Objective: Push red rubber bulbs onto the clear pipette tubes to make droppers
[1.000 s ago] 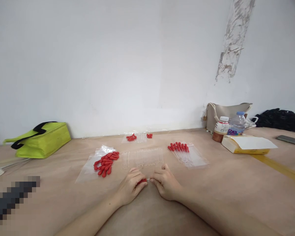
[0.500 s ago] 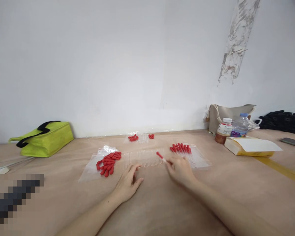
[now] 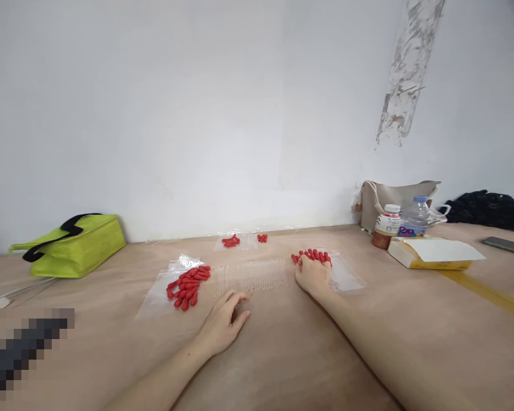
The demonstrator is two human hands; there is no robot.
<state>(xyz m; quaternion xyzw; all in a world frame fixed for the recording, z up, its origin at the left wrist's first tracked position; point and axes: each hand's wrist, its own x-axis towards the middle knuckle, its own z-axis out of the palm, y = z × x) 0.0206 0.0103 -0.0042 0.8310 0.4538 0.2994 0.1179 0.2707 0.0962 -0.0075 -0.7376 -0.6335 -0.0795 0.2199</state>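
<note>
My right hand [image 3: 313,275] is at the near-left side of a group of red-bulbed glass droppers [image 3: 318,255] lying on a clear plastic bag [image 3: 346,275]. Its fingers are closed on a dropper [image 3: 294,259], whose red bulb shows just left of the knuckles while the tube is hidden. My left hand [image 3: 223,321] rests on the table with fingers loosely bent and thumb apart, holding nothing. Just beyond it lies a row of clear glass tubes [image 3: 263,275]. To its left, a heap of loose red rubber bulbs [image 3: 188,288] lies on another clear bag [image 3: 154,297].
Near the wall, small red bulbs [image 3: 231,241] lie on a clear bag. A lime-green bag [image 3: 79,245] stands at left. On the right are a brown drink bottle [image 3: 385,228], a clear bottle [image 3: 415,217], a yellow-white box [image 3: 432,254], a beige bag [image 3: 368,208] and a phone [image 3: 508,246].
My right hand has carried the dropper rightward and away from me, from beside the glass tubes to the group of droppers on the bag. My left hand has hardly moved.
</note>
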